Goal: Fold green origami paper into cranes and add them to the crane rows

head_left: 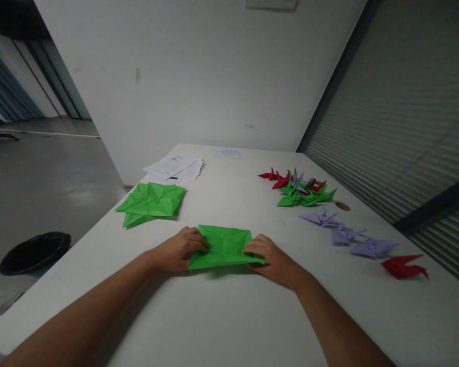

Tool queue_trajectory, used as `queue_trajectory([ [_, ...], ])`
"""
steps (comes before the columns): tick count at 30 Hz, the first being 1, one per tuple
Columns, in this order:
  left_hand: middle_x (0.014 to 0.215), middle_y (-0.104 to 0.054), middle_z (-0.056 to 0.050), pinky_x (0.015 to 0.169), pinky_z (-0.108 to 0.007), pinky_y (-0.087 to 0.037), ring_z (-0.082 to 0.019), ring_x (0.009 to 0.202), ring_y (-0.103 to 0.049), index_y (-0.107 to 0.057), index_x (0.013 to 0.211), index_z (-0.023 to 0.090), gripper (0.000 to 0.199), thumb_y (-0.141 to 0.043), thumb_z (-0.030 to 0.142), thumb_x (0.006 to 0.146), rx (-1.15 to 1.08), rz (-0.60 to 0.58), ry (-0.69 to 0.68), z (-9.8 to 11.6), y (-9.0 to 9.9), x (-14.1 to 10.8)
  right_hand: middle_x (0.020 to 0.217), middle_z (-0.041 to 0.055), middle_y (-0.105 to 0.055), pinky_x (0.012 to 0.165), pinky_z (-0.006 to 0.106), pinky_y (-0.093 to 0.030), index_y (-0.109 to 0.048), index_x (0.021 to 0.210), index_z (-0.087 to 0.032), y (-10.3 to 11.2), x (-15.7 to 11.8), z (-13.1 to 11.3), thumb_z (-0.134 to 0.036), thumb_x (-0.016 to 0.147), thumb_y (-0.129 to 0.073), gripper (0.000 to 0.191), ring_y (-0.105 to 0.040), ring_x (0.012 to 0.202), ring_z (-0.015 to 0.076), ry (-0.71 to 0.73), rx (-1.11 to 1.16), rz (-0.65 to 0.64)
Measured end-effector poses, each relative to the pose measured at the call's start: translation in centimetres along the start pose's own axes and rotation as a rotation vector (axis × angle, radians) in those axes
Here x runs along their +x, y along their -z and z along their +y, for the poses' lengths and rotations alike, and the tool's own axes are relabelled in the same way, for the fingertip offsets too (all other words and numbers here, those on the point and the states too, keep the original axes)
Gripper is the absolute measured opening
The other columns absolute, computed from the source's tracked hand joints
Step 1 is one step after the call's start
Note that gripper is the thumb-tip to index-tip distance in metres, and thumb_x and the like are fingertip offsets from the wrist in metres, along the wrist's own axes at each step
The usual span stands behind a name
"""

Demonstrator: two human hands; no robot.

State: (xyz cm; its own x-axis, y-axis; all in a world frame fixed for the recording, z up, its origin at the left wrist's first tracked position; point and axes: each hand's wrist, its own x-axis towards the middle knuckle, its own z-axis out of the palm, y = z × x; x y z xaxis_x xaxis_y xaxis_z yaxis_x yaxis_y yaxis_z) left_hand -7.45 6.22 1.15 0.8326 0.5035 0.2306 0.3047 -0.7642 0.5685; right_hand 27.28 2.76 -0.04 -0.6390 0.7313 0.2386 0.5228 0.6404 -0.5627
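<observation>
Over a white table [222, 316], a person's left hand [180, 250] and right hand [274, 259] gripped opposite sides of a creased green paper sheet [225, 247], seemingly to steady it, with stacked green sheets [151, 200] at left and piled origami cranes [304, 198] at right apparently leaving working room.

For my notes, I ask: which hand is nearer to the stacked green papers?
The left hand. It is in front and to the right of the stacked green papers; the right hand is farther right, across the held green sheet.
</observation>
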Motion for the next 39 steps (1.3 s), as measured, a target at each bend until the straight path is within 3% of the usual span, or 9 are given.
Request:
queue_trajectory([
  [5, 0.105, -0.079, -0.012, 0.103, -0.045, -0.042, -0.030, 0.104, -0.067, -0.079, 0.100, 0.026, 0.022, -0.079, 0.035, 0.080, -0.100, 0.050, 0.011, -0.1, 0.1, 0.1, 0.105, 0.0074, -0.076, 0.095, 0.043, -0.049, -0.078, 0.105, -0.027, -0.5, 0.2, 0.5, -0.027, 0.093, -0.072, 0.013, -0.063, 0.103, 0.0252, -0.019, 0.089, 0.049],
  [10, 0.097, -0.079, -0.012, 0.097, -0.042, -0.047, -0.028, 0.096, -0.070, -0.079, 0.091, 0.024, 0.013, -0.072, 0.033, 0.086, -0.116, 0.062, -0.014, 0.0, 0.2, 0.2, 0.106, 0.0082, -0.075, 0.095, 0.043, -0.050, -0.080, 0.100, -0.025, -0.9, 0.1, 0.5, -0.027, 0.088, -0.076, 0.013, -0.065, 0.104, 0.0253, -0.137, 0.184, 0.127],
  [14, 0.095, -0.076, -0.011, 0.088, -0.035, -0.050, -0.026, 0.093, -0.068, -0.079, 0.097, 0.023, 0.016, -0.067, 0.032, 0.091, -0.098, 0.150, 0.051, -0.2, 0.0, 0.0, 0.088, 0.0050, -0.071, 0.070, 0.032, -0.050, -0.077, 0.088, -0.020, -1.1, 0.1, 0.5, -0.035, 0.090, -0.071, 0.016, -0.064, 0.078, 0.0199, -0.325, 0.278, 0.167],
  [18, 0.092, -0.075, -0.009, 0.083, -0.032, -0.049, -0.025, 0.089, -0.067, -0.079, 0.097, 0.023, 0.018, -0.072, 0.035, 0.086, -0.170, 0.292, 0.211, -0.6, -0.4, -0.1, 0.058, -0.0019, -0.054, 0.051, 0.026, -0.032, -0.063, 0.058, -0.018, -1.3, 0.2, 0.8, -0.041, 0.087, -0.072, 0.038, -0.045, 0.053, 0.0125, -0.430, 0.247, 0.186],
  [22, 0.073, -0.068, -0.003, 0.064, -0.026, -0.041, -0.018, 0.067, -0.057, -0.077, 0.084, 0.021, 0.018, -0.073, 0.039, 0.084, -0.211, 0.334, 0.327, -0.7, -1.0, 0.1, 0.063, -0.0036, -0.058, 0.050, 0.024, -0.035, -0.066, 0.080, -0.019, -1.8, 0.4, 0.9, -0.036, 0.081, -0.076, 0.020, -0.052, 0.057, 0.0137, -0.516, 0.359, 0.276],
  [25, 0.062, -0.059, 0.002, 0.055, -0.025, -0.031, -0.014, 0.056, -0.046, -0.074, 0.079, 0.019, 0.020, -0.067, 0.037, 0.087, -0.196, 0.336, 0.423, -0.7, -1.7, 0.4, 0.067, -0.0039, -0.063, 0.051, 0.024, -0.042, -0.062, 0.099, -0.020, -2.2, 0.7, 1.0, -0.035, 0.079, -0.077, 0.028, -0.059, 0.059, 0.0161, -0.549, 0.480, 0.292],
  [28, 0.063, -0.058, 0.003, 0.055, -0.024, -0.032, -0.013, 0.057, -0.047, -0.067, 0.081, 0.019, 0.014, -0.066, 0.032, 0.086, -0.218, 0.354, 0.482, -1.0, -2.6, 0.6, 0.070, -0.0033, -0.067, 0.050, 0.025, -0.044, -0.057, 0.108, -0.022, -2.6, 0.8, 1.2, -0.035, 0.079, -0.075, 0.037, -0.063, 0.060, 0.0179, -0.599, 0.508, 0.305],
  [34, 0.060, -0.058, 0.009, 0.053, -0.023, -0.031, -0.013, 0.053, -0.050, -0.045, 0.103, 0.024, 0.029, -0.065, 0.025, 0.082, -0.250, 0.387, 0.612, -1.3, -3.6, 1.0, 0.065, -0.0050, -0.063, 0.055, 0.026, -0.042, -0.051, 0.137, -0.015, -2.5, 1.1, 1.1, -0.025, 0.083, -0.073, 0.059, -0.061, 0.059, 0.0169, -0.698, 0.162, 0.282],
  [39, 0.067, -0.061, 0.005, 0.057, -0.025, -0.031, -0.015, 0.060, -0.053, -0.047, 0.095, 0.023, 0.021, -0.064, 0.023, 0.084, -0.006, 0.332, 0.694, -0.8, -3.6, 1.1, 0.067, -0.0026, -0.063, 0.061, 0.027, -0.042, -0.054, 0.140, -0.009, -2.4, 1.5, 0.7, -0.023, 0.085, -0.075, 0.061, -0.062, 0.064, 0.0181, -0.716, -0.078, 0.220],
])
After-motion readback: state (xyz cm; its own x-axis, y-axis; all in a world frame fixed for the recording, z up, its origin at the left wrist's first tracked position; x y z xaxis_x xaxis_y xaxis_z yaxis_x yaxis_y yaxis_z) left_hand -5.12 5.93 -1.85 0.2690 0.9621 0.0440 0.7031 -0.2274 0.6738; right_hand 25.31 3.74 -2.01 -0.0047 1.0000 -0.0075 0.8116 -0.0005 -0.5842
